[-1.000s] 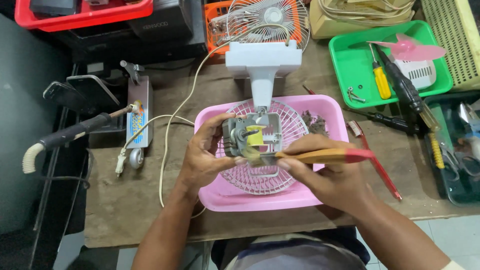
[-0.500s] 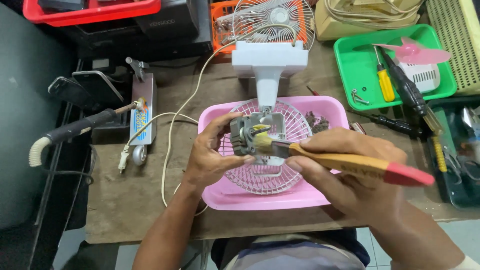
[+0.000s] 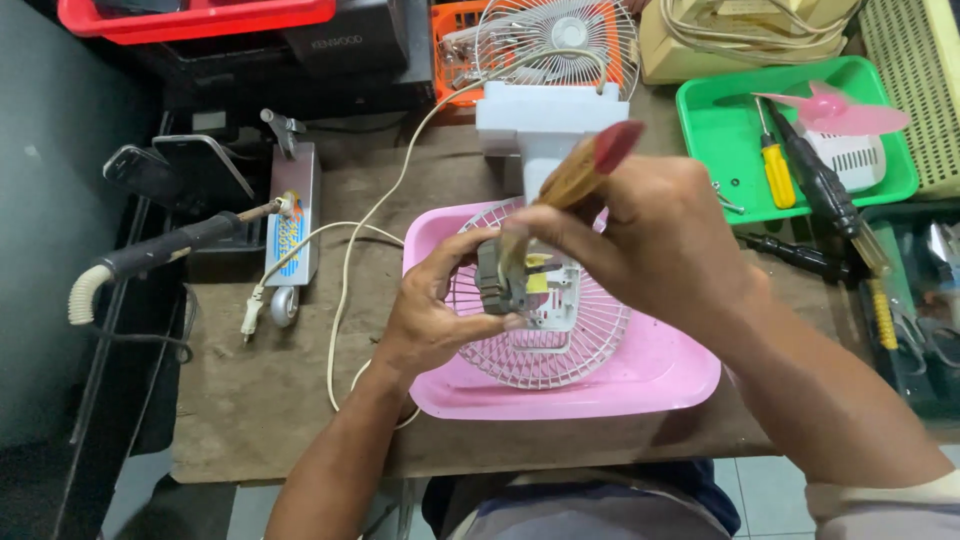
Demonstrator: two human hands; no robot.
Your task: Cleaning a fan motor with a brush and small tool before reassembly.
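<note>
Bare forearms, pale right sleeve point(image 3: 880, 495) edge

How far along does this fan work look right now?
Done: the fan is apart, its pink blade lying in the green tray and a wire grille lying in the pink tray. In hand: the left hand holds the motor unit while the right hand works a brush over it. Left, judging by the loose parts: reassembly.

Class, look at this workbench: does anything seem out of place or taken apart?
Yes. The pink fan blade lies loose in the green tray, off any fan, and the left hand holds a bare motor over the pink tray.
</note>
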